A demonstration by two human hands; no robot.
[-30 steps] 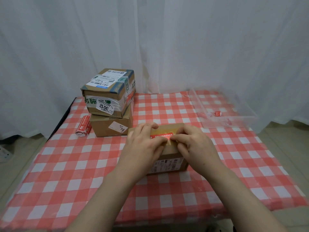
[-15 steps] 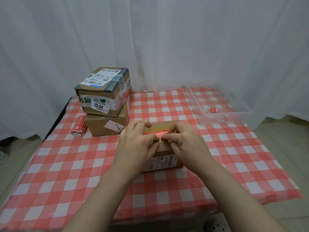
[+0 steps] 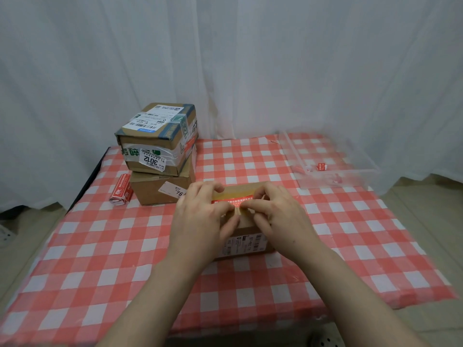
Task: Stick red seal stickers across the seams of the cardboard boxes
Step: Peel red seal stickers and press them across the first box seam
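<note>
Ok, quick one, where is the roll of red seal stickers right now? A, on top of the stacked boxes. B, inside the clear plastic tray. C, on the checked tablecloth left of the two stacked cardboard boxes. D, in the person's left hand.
C: the roll of red seal stickers lies on the red-and-white checked tablecloth, just left of the two stacked cardboard boxes.

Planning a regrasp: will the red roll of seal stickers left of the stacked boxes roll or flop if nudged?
The red roll of seal stickers looks flattened and loosely wound, so probably won't roll far. It's likely light and floppy paper; a nudge may slide it along the checked tablecloth.
</note>
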